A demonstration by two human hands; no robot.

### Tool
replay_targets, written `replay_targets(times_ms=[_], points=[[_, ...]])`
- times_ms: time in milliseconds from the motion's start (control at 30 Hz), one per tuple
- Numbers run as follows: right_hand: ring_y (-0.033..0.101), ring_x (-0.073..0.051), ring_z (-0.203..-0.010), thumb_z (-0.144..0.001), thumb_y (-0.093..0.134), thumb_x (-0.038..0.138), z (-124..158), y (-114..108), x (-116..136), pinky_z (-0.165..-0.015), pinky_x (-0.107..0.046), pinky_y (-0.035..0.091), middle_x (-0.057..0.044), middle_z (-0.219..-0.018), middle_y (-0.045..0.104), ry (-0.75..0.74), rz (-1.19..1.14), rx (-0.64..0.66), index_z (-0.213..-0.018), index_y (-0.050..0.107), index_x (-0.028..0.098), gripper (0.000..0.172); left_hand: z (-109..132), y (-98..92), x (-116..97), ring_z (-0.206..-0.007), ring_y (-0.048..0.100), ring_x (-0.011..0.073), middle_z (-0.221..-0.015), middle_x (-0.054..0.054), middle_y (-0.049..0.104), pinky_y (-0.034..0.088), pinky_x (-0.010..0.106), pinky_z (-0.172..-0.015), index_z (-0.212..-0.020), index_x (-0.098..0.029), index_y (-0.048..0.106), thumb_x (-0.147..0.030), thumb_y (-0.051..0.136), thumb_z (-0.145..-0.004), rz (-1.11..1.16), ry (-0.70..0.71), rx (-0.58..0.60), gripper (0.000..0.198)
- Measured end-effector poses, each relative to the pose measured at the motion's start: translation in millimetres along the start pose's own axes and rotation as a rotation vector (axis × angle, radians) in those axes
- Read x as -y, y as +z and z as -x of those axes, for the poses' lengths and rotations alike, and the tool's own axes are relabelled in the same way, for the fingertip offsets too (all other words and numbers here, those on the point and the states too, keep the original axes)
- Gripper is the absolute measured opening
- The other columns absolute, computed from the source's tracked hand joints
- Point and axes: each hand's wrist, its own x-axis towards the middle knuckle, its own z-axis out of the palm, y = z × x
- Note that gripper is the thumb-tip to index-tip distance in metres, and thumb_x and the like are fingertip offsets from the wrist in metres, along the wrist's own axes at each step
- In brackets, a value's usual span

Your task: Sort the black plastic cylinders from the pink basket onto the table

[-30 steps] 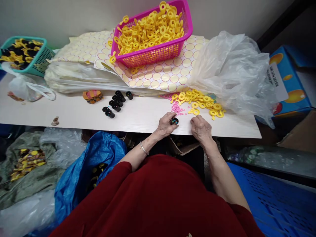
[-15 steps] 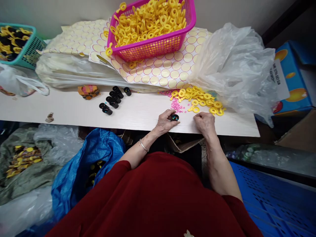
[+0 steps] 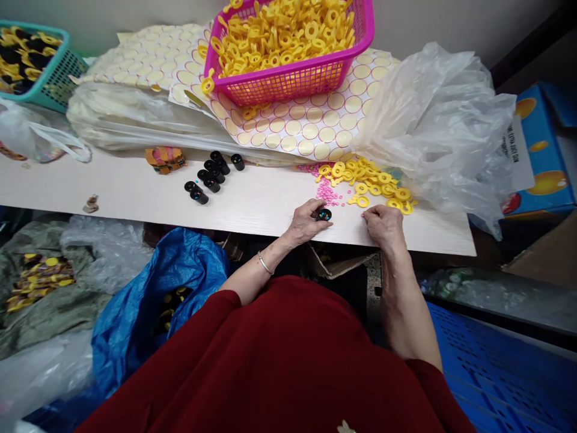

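Observation:
My left hand [image 3: 306, 221] is wrapped round a small black cylinder [image 3: 324, 214], whose top faces up and shows coloured bits inside. At the board's front edge, my right hand [image 3: 384, 225] is closed in a pinch; whatever its fingertips hold is too small to make out. Small pink pieces [image 3: 328, 193] lie scattered just beyond my left hand. Past my right hand is a loose pile of yellow ring-shaped pieces with short tabs [image 3: 367, 180]. Several more black cylinders [image 3: 211, 174] stand in a group to the left.
A pink basket [image 3: 288, 84] full of yellow rings sits on sheets of round stickers [image 3: 311, 129] at the back. Clear plastic bags [image 3: 437, 120] are heaped at right, beside a blue box [image 3: 541, 150]. An orange patterned bundle [image 3: 165, 159] lies left; a teal basket [image 3: 58, 78] stands far left.
My right hand has moved slightly right, and its fingers have gone from a fist-like curl to a pinch. The left hand keeps hold of the black cylinder. The camera view has shifted a little.

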Motion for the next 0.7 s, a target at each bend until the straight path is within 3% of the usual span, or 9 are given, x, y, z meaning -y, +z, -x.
replay_targets(times_ms=[200,400,567,700], points=[[0.059,-0.024,-0.072,-0.074,0.050,0.029,9.1,5.5,-5.5,-0.069,-0.035,0.045,-0.009,-0.072,0.067,-0.101,-0.028,-0.070,-0.075,0.070,0.017,0.022,-1.1,-1.3,-2.1,-0.078,0.061,0.0146,-0.093,0.005,0.067,0.047,0.025,-0.066,-0.104,-0.013,0.066,-0.028,0.086,-0.059,0.046,-0.009,0.008,0.051],[0.058,-0.023,-0.072,-0.074,0.050,0.021,17.4,11.8,3.2,-0.066,-0.036,0.043,-0.010,-0.081,0.066,-0.205,0.076,-0.170,-0.071,0.064,0.020,0.014,-1.4,-0.3,-4.0,-0.079,0.060,0.0156,-0.085,0.003,0.065,0.048,0.027,-0.072,-0.088,-0.016,0.067,-0.027,0.084,-0.060,0.015,-0.036,0.051,0.034],[0.058,-0.020,-0.072,-0.083,0.052,0.027,33.9,13.0,26.7,-0.069,-0.033,0.046,-0.004,-0.078,0.063,-0.522,-0.171,-0.118,-0.078,0.061,0.023,0.011,-1.8,1.6,-6.3,-0.084,0.062,0.0172,-0.088,0.003,0.068,0.049,0.030,-0.079,-0.090,-0.016,0.069,-0.026,0.084,-0.059,-0.033,-0.069,0.090,0.036],[0.057,-0.019,-0.073,-0.088,0.049,0.026,42.0,16.4,46.8,-0.067,-0.031,0.044,-0.004,-0.077,0.062,-0.651,-0.074,-0.064,-0.081,0.063,0.023,0.015,-1.0,2.2,-8.8,-0.084,0.061,0.0165,-0.088,0.002,0.068,0.048,0.029,-0.079,-0.092,-0.017,0.069,-0.027,0.080,-0.064,-0.085,-0.082,0.112,0.032]])
